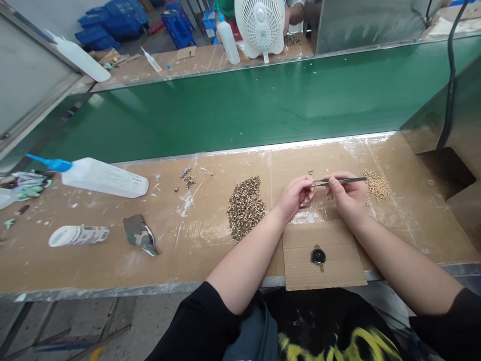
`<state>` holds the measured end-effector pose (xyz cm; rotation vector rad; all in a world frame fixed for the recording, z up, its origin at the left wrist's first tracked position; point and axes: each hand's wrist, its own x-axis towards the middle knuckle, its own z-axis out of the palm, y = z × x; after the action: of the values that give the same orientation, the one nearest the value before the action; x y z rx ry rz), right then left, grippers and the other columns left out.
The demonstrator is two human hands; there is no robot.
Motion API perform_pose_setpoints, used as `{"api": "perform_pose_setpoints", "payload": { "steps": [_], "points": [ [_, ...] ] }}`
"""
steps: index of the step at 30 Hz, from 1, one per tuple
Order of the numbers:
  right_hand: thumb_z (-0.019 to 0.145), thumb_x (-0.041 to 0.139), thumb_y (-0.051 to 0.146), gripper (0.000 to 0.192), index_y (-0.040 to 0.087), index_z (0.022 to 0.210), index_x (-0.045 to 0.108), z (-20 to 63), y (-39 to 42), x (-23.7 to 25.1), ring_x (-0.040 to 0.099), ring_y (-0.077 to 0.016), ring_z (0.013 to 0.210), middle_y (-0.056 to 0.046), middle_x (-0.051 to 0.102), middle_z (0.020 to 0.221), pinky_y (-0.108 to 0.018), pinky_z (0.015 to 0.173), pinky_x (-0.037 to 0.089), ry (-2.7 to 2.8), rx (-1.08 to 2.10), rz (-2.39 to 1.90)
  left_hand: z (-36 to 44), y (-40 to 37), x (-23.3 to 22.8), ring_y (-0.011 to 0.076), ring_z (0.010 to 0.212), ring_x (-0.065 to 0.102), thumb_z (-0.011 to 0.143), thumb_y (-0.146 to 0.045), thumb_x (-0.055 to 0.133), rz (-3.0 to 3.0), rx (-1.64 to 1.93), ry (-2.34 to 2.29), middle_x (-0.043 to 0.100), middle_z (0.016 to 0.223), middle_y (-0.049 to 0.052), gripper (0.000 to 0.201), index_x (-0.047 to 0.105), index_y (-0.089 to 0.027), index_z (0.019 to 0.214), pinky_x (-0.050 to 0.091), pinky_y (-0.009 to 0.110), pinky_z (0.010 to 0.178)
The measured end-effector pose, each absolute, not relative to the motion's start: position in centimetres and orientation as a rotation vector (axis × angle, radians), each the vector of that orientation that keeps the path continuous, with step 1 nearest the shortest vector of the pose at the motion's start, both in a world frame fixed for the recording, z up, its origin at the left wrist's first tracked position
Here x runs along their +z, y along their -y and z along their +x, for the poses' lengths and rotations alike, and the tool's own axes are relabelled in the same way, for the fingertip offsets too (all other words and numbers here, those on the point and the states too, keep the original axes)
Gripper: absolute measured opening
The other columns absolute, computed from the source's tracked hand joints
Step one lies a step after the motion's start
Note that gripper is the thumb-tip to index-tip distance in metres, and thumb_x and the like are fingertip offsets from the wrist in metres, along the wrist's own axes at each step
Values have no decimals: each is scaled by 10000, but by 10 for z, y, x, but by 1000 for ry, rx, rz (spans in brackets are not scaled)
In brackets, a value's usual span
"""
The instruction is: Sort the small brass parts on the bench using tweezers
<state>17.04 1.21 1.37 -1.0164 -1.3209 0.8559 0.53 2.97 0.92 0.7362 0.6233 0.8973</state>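
Note:
My right hand [347,195] is closed around dark tweezers [345,180], whose tips point left to the fingers of my left hand [296,197]. Those left fingers are pinched together at the tips; whatever sits between them is too small to make out. To the left of my left hand lies a heap of small gold-and-dark ring-like parts [246,208]. Just beyond my right hand is a pile of small tan beads [377,184]. Below both hands, a round black disc [318,256] rests on a cardboard piece [300,273].
A white squeeze bottle [108,176] with blue nozzle lies at left, near a white cylinder container [80,235] and a camouflage cloth [140,233]. Behind runs a green conveyor belt [240,110]. Across it stand a fan [260,25] and another person's hand [287,20]. A black cable [449,85] hangs right.

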Motion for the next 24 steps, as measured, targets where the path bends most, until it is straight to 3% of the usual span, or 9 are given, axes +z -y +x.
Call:
{"api": "perform_pose_setpoints", "payload": {
  "steps": [24],
  "points": [
    [973,728,531,338,218,846,743,169,-15,14,557,-134,500,13,623,612,-292,506,462,1368,911,-1061,12,-29,4,62,439,360,850,-397,651,770,901,-695,503,577,-50,276,499,-202,728,228,201,412]
  ]
}}
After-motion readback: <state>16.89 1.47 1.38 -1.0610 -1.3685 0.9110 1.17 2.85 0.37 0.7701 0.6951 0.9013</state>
